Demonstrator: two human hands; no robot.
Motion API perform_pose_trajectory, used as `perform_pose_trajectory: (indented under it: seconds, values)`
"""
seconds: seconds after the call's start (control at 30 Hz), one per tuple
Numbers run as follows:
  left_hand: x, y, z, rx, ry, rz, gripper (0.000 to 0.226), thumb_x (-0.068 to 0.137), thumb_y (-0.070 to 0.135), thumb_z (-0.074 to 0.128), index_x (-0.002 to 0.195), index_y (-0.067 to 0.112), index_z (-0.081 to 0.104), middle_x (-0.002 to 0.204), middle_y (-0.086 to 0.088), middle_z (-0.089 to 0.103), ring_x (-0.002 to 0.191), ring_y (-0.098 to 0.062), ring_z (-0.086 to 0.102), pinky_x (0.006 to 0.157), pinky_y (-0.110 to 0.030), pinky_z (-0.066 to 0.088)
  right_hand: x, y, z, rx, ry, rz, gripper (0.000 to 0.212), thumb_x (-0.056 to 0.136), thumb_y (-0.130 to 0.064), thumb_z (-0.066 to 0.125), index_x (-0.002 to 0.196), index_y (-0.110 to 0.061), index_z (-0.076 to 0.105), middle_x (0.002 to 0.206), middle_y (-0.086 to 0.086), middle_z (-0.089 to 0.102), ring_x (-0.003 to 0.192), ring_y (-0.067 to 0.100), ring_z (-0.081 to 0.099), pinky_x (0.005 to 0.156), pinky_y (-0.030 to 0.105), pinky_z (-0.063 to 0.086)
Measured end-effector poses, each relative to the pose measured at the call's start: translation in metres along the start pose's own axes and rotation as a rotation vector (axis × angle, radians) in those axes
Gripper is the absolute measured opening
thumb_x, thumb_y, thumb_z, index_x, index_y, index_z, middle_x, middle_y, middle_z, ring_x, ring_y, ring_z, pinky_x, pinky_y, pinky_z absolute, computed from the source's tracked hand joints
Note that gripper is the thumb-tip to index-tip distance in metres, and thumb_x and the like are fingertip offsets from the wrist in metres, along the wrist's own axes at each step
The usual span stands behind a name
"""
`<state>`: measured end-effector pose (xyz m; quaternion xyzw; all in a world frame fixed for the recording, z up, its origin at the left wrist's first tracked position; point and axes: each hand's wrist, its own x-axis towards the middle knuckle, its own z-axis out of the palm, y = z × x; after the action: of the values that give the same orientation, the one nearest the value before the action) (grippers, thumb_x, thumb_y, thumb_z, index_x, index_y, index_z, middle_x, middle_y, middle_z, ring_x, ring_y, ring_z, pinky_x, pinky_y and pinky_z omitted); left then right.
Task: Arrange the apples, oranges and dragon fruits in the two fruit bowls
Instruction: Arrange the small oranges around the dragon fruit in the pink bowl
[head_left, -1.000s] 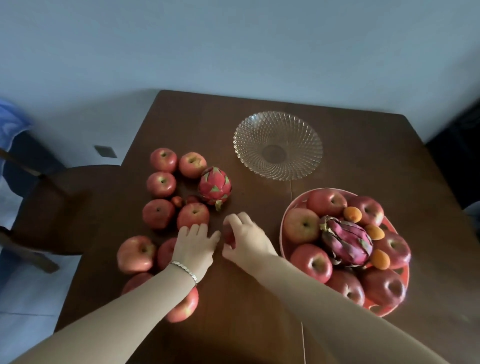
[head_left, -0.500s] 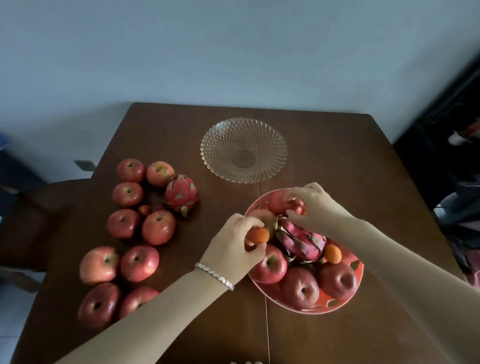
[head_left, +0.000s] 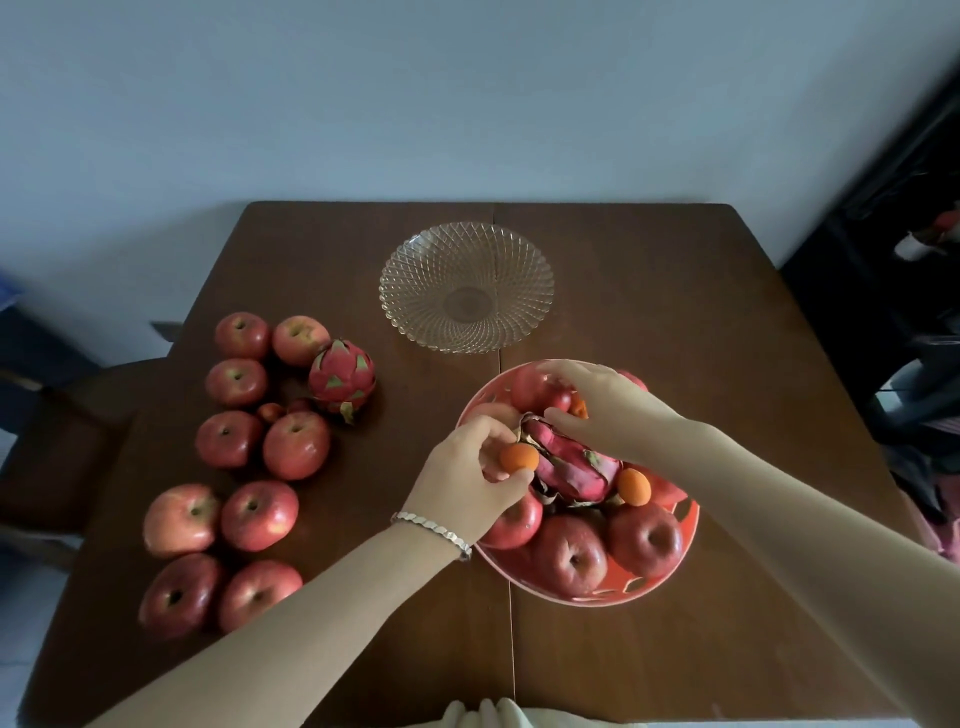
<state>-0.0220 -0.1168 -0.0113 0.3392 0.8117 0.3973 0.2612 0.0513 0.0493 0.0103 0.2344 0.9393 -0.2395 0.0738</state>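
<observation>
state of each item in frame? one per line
Glass bowl: empty, upright.
Red bowl: piled with fruit.
Left hand: holding an orange over the red bowl.
Right hand: in the red bowl, grasp unclear.
Table apples: loose, upright.
Table dragon fruit: loose beside them.

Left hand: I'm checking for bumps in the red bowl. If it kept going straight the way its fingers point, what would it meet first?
Probably the dragon fruit in the red bowl; the left hand, holding a small orange, points right at it, though depth is unclear.
</observation>
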Motion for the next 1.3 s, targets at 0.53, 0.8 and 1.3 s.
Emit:
perform_pose_trajectory:
  seconds: [0.53, 0.8, 1.3]
  values:
    - [-0.011, 0.019, 0.005, -0.156, -0.231, -0.085, 0.021, 0.080, 0.032, 0.068, 0.097, 0.021, 0.066, 0.085, 0.008, 0.071, 0.079, 0.001, 0.065, 0.078, -0.020, 0.050, -0.075, 0.010, 0.016, 0.164, 0.128, -0.190, 0.028, 0.074, -0.022, 0.077, 0.101, -0.021, 0.069, 0.099, -0.009, 0.052, 0.084, 0.010, 0.055, 0.074, 0.019, 0.049]
    - [-0.015, -0.005, -0.001, -0.018, -0.100, -0.033, 0.010, 0.086, 0.022, 0.059, 0.085, 0.031, 0.062, 0.087, 0.006, 0.067, 0.082, -0.008, 0.065, 0.076, -0.020, 0.052, -0.089, 0.048, 0.061, -0.183, 0.233, -0.330, 0.017, 0.070, -0.035, 0.076, 0.081, -0.022, 0.072, 0.090, -0.003, 0.069, 0.093, 0.014, 0.051, 0.070, 0.034, 0.058]
    - [0.030, -0.112, -0.134, 0.414, 0.121, -0.196, 0.029, 0.087, 0.015, 0.053, 0.116, 0.019, 0.055, 0.118, -0.002, 0.054, 0.102, -0.020, 0.059, 0.091, -0.035, 0.047, 0.066, -0.134, 0.067, 0.094, -0.191, -0.209, 0.028, 0.087, -0.028, 0.056, 0.113, -0.020, 0.061, 0.111, 0.001, 0.061, 0.103, 0.019, 0.057, 0.092, 0.036, 0.047]
